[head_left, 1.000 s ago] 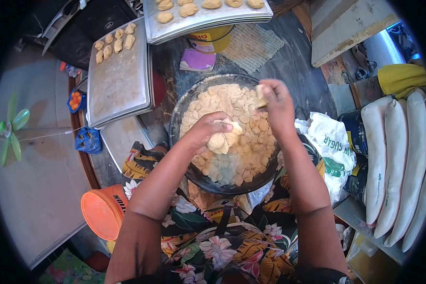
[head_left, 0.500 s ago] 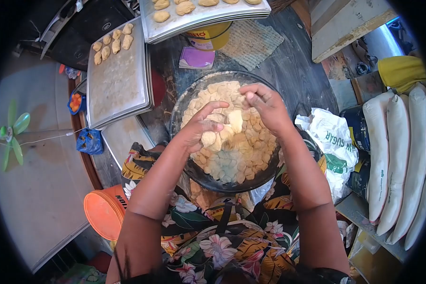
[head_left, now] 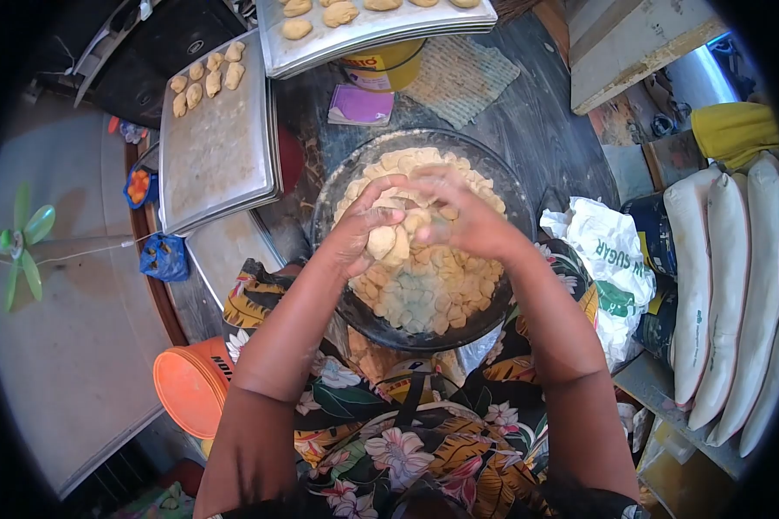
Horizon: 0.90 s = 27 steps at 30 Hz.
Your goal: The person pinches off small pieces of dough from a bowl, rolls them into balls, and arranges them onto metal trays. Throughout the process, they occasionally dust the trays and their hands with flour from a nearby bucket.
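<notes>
Over a wide black basin (head_left: 519, 203) filled with many small pieces of dough (head_left: 459, 272), my left hand (head_left: 359, 233) is closed around a clump of dough (head_left: 389, 242). Pale lumps bulge out below its thumb and fingers. My right hand (head_left: 467, 216) comes in from the other side, its thumb and fingertips right at the clump and blurred by motion. The pieces directly beneath both hands are partly hidden. White flour dusts some of the dough near the basin's front.
Metal trays with shaped dough pieces stand at the left (head_left: 216, 138) and at the top (head_left: 372, 43). Beyond the basin lie a purple pad (head_left: 361, 105) and a yellow bucket (head_left: 385, 69). A white sugar sack (head_left: 610, 268) sits to the right, an orange bucket (head_left: 190, 389) at lower left.
My right hand has moved left and down from above the basin's far side to the dough at my left hand. The left hand stays nearly in place, still holding the clump.
</notes>
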Available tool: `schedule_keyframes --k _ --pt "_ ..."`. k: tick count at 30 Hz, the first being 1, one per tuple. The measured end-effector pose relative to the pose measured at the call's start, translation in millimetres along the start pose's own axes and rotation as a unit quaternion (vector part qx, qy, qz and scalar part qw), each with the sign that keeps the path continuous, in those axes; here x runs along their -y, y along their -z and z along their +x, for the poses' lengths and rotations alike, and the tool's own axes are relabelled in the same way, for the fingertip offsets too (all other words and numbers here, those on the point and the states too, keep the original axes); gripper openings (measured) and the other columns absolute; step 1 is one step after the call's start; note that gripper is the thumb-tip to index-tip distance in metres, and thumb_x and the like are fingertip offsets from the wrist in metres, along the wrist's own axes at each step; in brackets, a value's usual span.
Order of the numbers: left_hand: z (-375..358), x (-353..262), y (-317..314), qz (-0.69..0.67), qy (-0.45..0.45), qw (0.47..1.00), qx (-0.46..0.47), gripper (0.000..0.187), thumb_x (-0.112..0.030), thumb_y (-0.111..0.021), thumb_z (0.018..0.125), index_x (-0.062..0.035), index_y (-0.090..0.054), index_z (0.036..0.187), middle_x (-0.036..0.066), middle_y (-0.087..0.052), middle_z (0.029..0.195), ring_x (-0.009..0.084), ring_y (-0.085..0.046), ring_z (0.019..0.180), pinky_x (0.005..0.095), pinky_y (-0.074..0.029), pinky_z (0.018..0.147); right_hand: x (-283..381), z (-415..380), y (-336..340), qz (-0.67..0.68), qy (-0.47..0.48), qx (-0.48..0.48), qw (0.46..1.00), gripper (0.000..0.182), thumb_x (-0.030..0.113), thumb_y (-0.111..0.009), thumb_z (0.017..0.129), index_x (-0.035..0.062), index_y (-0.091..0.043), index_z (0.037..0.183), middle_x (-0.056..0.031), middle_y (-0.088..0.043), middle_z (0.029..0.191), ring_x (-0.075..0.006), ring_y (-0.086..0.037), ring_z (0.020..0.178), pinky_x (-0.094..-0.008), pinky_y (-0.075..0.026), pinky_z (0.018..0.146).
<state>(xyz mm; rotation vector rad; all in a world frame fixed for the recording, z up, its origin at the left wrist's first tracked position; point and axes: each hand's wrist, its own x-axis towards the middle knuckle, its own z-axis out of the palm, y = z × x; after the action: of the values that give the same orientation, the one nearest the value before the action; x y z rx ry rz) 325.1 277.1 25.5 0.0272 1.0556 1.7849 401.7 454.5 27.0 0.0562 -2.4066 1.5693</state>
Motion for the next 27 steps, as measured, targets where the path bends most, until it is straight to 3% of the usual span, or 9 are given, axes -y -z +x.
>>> schedule_keyframes --k 2,4,6,8,10,15,20,25,27 --pt "0.2 1.8 3.4 0.006 -0.008 1.0 -0.023 0.051 -0.005 -0.056 0.074 -0.0083 -0.042 0.123 0.011 -0.053 0.102 0.021 -0.055 0.096 0.0318 -0.049 0.079 3.5 -1.2 -1.4 0.076 -0.072 0.166 0.981 0.026 0.026 -0.057 0.085 0.0091 -0.062 0.104 -0.006 -0.053 0.099 -0.0146 -0.05 0.093 -0.0291 -0.041 0.08" --pt "3.7 4.1 12.6 0.023 -0.01 1.0 0.013 0.05 -0.006 -0.055 0.077 -0.0086 -0.04 0.124 0.012 -0.053 0.101 0.0225 -0.057 0.092 0.0335 -0.05 0.076 2.5 2.6 0.3 0.147 -0.188 0.129 0.962 0.026 0.025 -0.058 0.085 0.0078 -0.06 0.104 -0.0049 -0.054 0.096 -0.0143 -0.052 0.087 -0.0286 -0.041 0.08" --pt "2.6 3.1 14.1 0.001 -0.003 1.0 0.01 0.052 -0.009 -0.057 0.075 -0.0076 -0.041 0.123 0.012 -0.053 0.101 0.0231 -0.058 0.09 0.034 -0.05 0.078 -1.1 12.0 10.3 0.24 -0.238 -0.087 0.937 0.023 0.022 -0.062 0.083 0.0062 -0.062 0.099 -0.0093 -0.057 0.092 -0.02 -0.054 0.09 -0.0336 -0.041 0.083" --pt "2.9 2.1 12.2 -0.019 0.002 1.0 0.008 0.053 -0.012 -0.06 0.073 -0.0067 -0.042 0.123 0.013 -0.053 0.102 0.0238 -0.058 0.089 0.0345 -0.05 0.08 -19.6 8.0 10.0 0.07 -0.173 -0.045 0.981 0.029 0.025 -0.062 0.082 0.0051 -0.06 0.103 -0.0113 -0.057 0.096 -0.0226 -0.054 0.093 -0.0345 -0.041 0.084" --pt "3.0 3.8 11.1 -0.077 -0.008 0.997 -0.027 0.053 -0.012 -0.057 0.073 -0.0063 -0.041 0.122 0.013 -0.053 0.101 0.0246 -0.059 0.087 0.0352 -0.05 0.078 -3.7 0.2 -7.5 -0.159 0.08 -0.033 0.983 0.03 0.024 -0.062 0.08 0.0075 -0.059 0.105 -0.0104 -0.058 0.097 -0.0223 -0.055 0.088 -0.0318 -0.041 0.085" --pt "1.8 4.1 11.3 -0.057 0.004 0.998 0.036 0.053 -0.014 -0.056 0.073 -0.0062 -0.039 0.123 0.013 -0.053 0.102 0.0237 -0.059 0.086 0.0326 -0.05 0.067 7.3 -1.7 -13.9 -0.028 -0.042 0.134 0.99 0.029 0.017 -0.063 0.08 0.0062 -0.058 0.106 -0.0095 -0.055 0.103 -0.0233 -0.055 0.089 -0.033 -0.043 0.082" --pt "1.2 1.7 11.0 -0.025 -0.001 0.998 0.056 0.043 -0.015 -0.05 0.081 -0.0046 -0.039 0.122 0.013 -0.055 0.1 0.0198 -0.059 0.081 0.0303 -0.049 0.059 0.4 7.3 -5.0 0.345 -0.225 -0.084 0.907 0.023 0.017 -0.05 0.091 0.0045 -0.051 0.11 -0.0043 -0.055 0.096 -0.0124 -0.054 0.084 -0.026 -0.047 0.068" --pt "0.7 -0.1 1.1 0.048 0.007 0.999 0.011 0.037 -0.023 -0.055 0.086 -0.0051 -0.042 0.116 0.011 -0.055 0.095 0.0166 -0.059 0.077 0.0276 -0.047 0.055 -4.5 4.5 -10.6 0.404 -0.242 0.021 0.882 0.03 0.018 -0.051 0.091 0.0027 -0.046 0.115 -0.0075 -0.056 0.096 -0.0124 -0.055 0.079 -0.0242 -0.049 0.065" --pt "0.3 1.1 2.2 0.052 0.011 0.999 -0.009 0.035 -0.021 -0.055 0.086 -0.0052 -0.043 0.114 0.011 -0.055 0.094 0.0161 -0.058 0.077 0.0281 -0.048 0.055 8.2 2.0 -19.1 0.317 -0.186 0.015 0.93 0.027 0.019 -0.052 0.09 0.0015 -0.051 0.11 -0.0075 -0.057 0.093 -0.0115 -0.055 0.078 -0.0234 -0.048 0.064"
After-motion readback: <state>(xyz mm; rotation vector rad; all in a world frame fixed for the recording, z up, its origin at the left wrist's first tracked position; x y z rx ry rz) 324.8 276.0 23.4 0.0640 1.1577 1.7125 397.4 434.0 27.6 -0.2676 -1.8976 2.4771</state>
